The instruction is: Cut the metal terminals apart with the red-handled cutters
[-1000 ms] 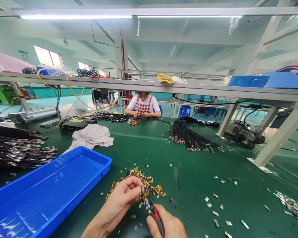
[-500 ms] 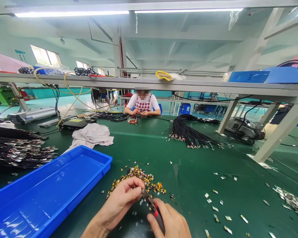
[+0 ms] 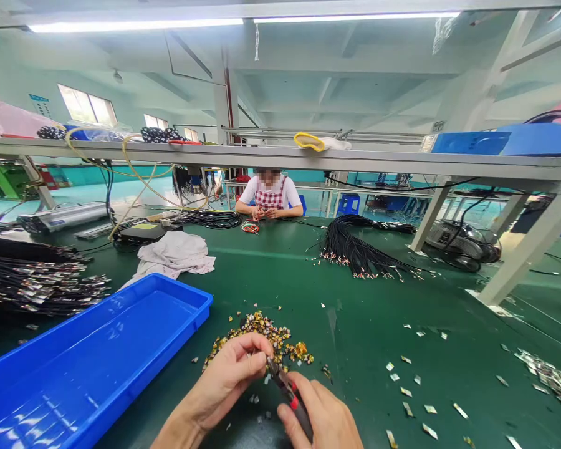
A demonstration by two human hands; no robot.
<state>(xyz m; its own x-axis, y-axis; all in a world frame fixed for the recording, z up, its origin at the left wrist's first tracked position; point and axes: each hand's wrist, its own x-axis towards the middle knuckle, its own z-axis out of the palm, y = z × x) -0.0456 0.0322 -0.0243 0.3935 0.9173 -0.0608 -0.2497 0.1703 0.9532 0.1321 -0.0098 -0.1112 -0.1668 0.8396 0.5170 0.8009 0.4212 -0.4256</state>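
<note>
My left hand (image 3: 229,377) is pinched shut on a tiny part I cannot make out, just above a pile of small gold and metal pieces (image 3: 266,340) on the green table (image 3: 355,312). My right hand (image 3: 325,418) grips small pliers with red and black handles (image 3: 290,396), and their jaws meet the pinched fingertips of the left hand. Both hands sit at the bottom edge of the view.
A blue tray (image 3: 88,362) lies to the left. Bundles of black cables (image 3: 32,280) and a white cloth (image 3: 172,255) lie beyond it; another cable bundle (image 3: 359,252) is mid-table. Small metal scraps (image 3: 416,399) litter the right. A person (image 3: 270,196) sits across, under a shelf (image 3: 280,159).
My hands and the pliers stayed close together, shifting only slightly right and down. The view tilted a little. Nothing was picked up or let go.
</note>
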